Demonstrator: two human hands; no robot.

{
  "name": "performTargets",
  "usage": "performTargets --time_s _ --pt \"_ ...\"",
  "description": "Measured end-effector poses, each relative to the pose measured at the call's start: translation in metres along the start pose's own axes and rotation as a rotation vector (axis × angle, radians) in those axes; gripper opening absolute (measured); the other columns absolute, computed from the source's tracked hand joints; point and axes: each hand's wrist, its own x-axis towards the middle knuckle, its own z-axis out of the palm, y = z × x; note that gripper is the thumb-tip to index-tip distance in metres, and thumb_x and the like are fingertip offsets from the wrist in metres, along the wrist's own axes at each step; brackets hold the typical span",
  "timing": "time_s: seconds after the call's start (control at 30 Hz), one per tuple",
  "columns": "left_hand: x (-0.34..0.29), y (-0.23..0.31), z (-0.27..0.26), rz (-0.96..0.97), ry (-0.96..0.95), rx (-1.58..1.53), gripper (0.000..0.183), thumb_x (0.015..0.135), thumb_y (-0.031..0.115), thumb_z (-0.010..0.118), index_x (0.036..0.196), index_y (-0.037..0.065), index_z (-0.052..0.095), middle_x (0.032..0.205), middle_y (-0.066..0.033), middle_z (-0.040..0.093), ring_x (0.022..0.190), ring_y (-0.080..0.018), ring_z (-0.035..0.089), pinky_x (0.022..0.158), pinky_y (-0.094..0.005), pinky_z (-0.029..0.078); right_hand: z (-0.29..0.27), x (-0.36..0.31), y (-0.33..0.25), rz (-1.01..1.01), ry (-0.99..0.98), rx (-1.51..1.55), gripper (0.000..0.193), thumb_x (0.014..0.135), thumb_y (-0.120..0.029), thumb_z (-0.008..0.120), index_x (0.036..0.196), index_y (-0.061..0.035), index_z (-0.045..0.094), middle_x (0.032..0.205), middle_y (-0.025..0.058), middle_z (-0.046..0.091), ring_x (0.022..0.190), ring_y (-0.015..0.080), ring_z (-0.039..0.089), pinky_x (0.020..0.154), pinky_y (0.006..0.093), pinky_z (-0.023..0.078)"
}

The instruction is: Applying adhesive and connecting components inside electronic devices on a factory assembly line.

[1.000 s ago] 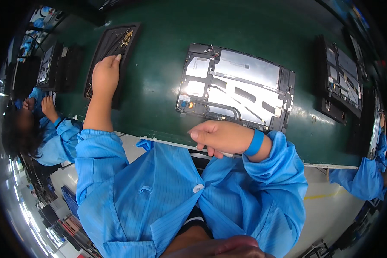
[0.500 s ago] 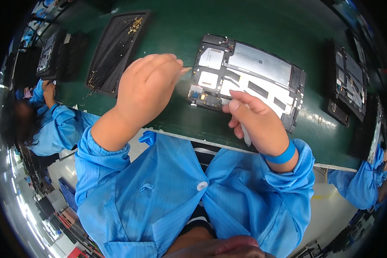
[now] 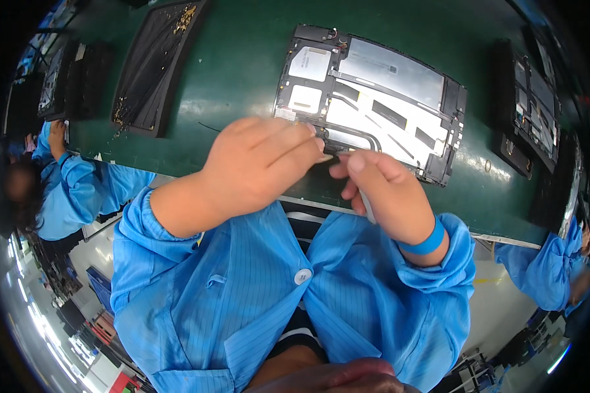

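An opened flat electronic device (image 3: pixel 387 72), with a black frame and silver and white panels, lies on the green table in front of me. My left hand (image 3: pixel 262 160) is closed over its near left corner, the fingers pinched together. A thin black cable (image 3: pixel 208 126) sticks out behind that hand, and its other end is hidden by the fingers. My right hand (image 3: pixel 390 187), wearing a blue wristband, is curled at the device's near edge, close to the left fingertips. It grips a slim white pen-like tool (image 3: pixel 368 208), mostly covered by the palm.
A black tray (image 3: pixel 157 72) of thin black cables with gold-coloured ends stands at the left. More opened devices (image 3: pixel 534 111) are stacked at the right, and others (image 3: pixel 60 78) at the far left. A co-worker's blue sleeve (image 3: pixel 85 190) is at left, another (image 3: pixel 544 272) at right.
My left hand has moved right and nearer to me, from beside the device to its near left corner, meeting the right hand. The device sits slightly higher in view.
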Motion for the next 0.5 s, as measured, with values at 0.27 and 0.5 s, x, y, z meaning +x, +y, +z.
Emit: performTargets --time_s 0.27,0.5 --pt "-0.008 0.009 0.012 0.023 -0.031 -0.055 0.025 0.059 0.011 0.056 0.083 0.007 0.056 0.083 -0.0027 0.054 0.068 -0.0153 0.051 0.051 -0.0248 0.04 -0.008 -0.001 0.019 0.134 -0.004 0.146 0.03 0.079 -0.028 0.048 0.096 -0.0035 0.053 0.085 0.0032 0.056 0.066 0.0082 0.047 0.055 0.0194 0.04" --pt "-0.011 0.023 0.02 -0.089 0.001 -0.163 0.025 0.059 0.007 0.062 0.083 0.007 0.056 0.081 -0.0055 0.055 0.065 -0.0196 0.053 0.049 -0.0266 0.04 -0.003 -0.005 0.025 0.113 -0.018 0.195 0.024 0.078 -0.023 0.049 0.093 -0.0039 0.054 0.081 0.0036 0.056 0.064 0.0081 0.047 0.052 0.0196 0.039"
